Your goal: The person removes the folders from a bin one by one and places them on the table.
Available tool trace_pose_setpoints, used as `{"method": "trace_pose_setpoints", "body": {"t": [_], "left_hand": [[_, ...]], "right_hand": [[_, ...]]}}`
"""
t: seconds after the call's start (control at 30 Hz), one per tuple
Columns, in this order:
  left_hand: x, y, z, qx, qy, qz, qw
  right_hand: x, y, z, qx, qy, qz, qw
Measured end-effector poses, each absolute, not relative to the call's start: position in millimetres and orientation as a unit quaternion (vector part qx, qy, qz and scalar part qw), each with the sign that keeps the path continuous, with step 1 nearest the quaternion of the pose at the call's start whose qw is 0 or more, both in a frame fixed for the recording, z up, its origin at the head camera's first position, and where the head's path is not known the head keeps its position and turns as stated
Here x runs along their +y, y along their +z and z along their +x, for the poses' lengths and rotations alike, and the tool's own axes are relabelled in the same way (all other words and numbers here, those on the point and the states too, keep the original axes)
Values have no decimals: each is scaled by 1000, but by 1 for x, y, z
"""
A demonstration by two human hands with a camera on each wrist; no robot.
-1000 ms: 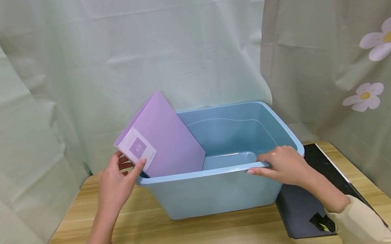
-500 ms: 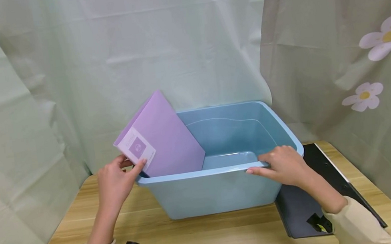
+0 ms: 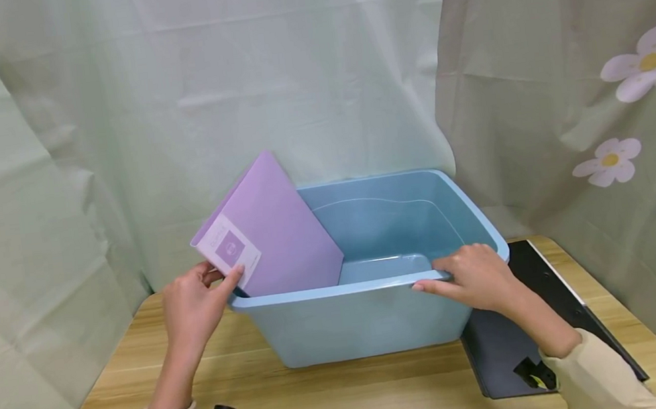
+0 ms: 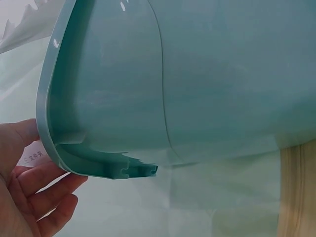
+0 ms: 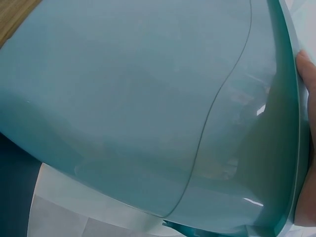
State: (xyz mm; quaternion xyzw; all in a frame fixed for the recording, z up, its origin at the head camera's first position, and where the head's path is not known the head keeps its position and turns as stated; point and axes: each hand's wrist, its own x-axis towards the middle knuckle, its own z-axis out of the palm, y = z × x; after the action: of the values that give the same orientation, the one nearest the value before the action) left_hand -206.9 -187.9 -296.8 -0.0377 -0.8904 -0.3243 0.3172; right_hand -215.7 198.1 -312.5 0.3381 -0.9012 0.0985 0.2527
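A purple file folder (image 3: 283,236) with a white label (image 3: 228,248) leans tilted inside the left end of a light blue plastic tub (image 3: 366,321). My left hand (image 3: 194,307) pinches the folder's lower left corner, thumb on the label side and fingers behind the spine. In the left wrist view that hand (image 4: 29,192) is beside the tub's rim corner, with a small piece of the folder (image 4: 33,154) showing between thumb and fingers. My right hand (image 3: 476,279) grips the tub's front rim, fingers inside and thumb outside; only its edge (image 5: 307,98) shows in the right wrist view.
Dark flat folders (image 3: 505,353) lie on the wooden table (image 3: 351,404), right of the tub and partly under my right forearm. Pale cloth (image 3: 289,74) hangs behind the tub and a flowered cloth (image 3: 535,106) on the right.
My left fingers have drawn in a little behind the folder's spine, and the left wrist has shifted slightly. The folder, the tub and the right hand's grip look nearly the same.
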Motion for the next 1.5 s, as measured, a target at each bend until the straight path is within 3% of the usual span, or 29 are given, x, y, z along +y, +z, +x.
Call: {"method": "trace_pose_setpoints", "body": {"t": [0.77,1.5], "left_hand": [[-172,-292,-202,-844,-348,-94,397],[-174,-265,-197,-800,-370,-128,454]], "right_hand": [[195,-313,-215,-901,94,336,257],[198,-314,-214,-904,92,329,257]]}}
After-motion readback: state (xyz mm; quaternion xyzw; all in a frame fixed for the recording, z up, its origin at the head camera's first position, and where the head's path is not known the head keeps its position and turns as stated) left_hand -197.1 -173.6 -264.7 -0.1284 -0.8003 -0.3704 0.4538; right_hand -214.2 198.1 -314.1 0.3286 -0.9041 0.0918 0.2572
